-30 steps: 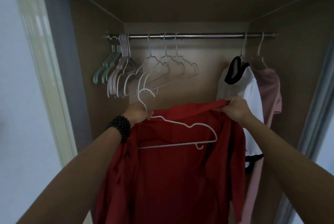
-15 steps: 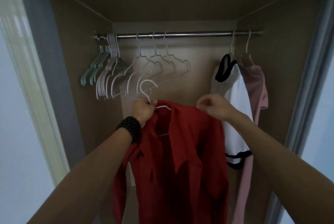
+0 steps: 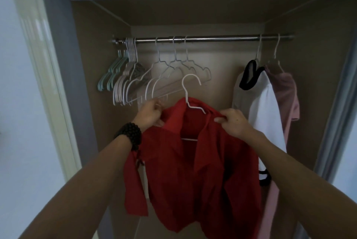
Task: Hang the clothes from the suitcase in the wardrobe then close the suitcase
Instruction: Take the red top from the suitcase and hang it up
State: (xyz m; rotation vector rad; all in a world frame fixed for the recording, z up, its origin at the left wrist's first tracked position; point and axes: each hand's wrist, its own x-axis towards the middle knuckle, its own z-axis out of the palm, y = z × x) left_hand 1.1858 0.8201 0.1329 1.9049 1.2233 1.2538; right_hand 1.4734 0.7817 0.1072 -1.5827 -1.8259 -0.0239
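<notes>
This is a home, most likely a bedroom, seen at the open front of a built-in wardrobe (image 3: 318, 26) with plain tan board walls. A shiny metal hanging rail (image 3: 212, 37) spans the recess near the top. Bunched at its left end hang empty teal plastic hangers (image 3: 111, 73) and pale wire hangers (image 3: 125, 86), with a few more white wire hangers (image 3: 173, 69) spread toward the middle. At the right end hang a white T-shirt with black trim (image 3: 264, 103) and a pink garment (image 3: 287, 92) just beside it. A cream-painted door frame (image 3: 38, 45) and pale bluish walls (image 3: 11, 123) border the opening.
</notes>
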